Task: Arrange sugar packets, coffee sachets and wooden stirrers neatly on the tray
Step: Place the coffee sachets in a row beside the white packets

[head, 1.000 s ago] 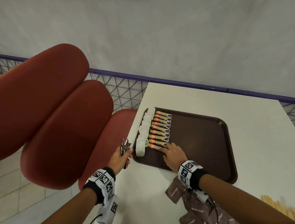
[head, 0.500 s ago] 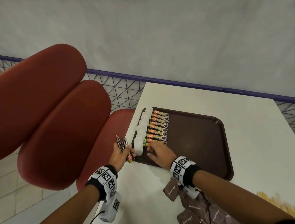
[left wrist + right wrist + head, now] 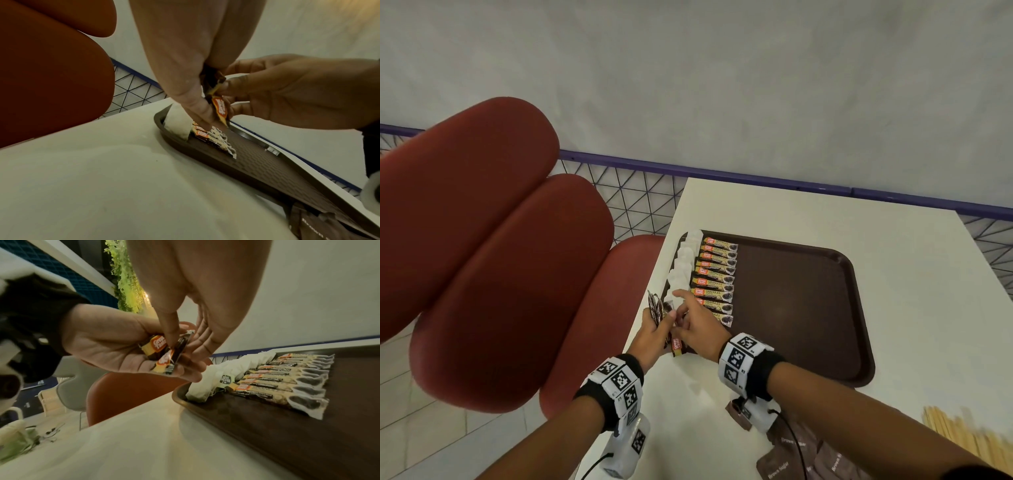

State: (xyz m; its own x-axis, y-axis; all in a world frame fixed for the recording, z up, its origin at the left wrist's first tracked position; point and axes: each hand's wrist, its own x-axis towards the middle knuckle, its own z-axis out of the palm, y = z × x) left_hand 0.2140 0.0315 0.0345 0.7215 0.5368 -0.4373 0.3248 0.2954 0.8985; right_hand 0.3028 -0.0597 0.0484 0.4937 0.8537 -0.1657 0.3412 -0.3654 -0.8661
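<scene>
A dark brown tray (image 3: 808, 325) lies on the white table. Along its left edge runs a line of white sugar packets (image 3: 681, 270), and beside them a neat row of coffee sachets (image 3: 714, 277). Just off the tray's near left corner, my left hand (image 3: 657, 325) grips a small bundle of coffee sachets (image 3: 655, 306). My right hand (image 3: 681, 320) meets it and pinches one sachet (image 3: 221, 110) of that bundle between thumb and fingers. In the right wrist view the bundle (image 3: 162, 353) lies in my left palm (image 3: 107, 345), above the tray rim (image 3: 180, 394).
Brown sugar packets (image 3: 791, 452) lie on the table under my right forearm. Wooden stirrers (image 3: 955, 428) sit at the near right. Red padded seats (image 3: 500, 257) stand left of the table, and a blue wire railing (image 3: 647, 195) runs behind it. The tray's right half (image 3: 808, 291) is bare.
My right hand left the sachet row on the tray and moved left to the bundle. My left hand came in towards the tray corner with the bundle.
</scene>
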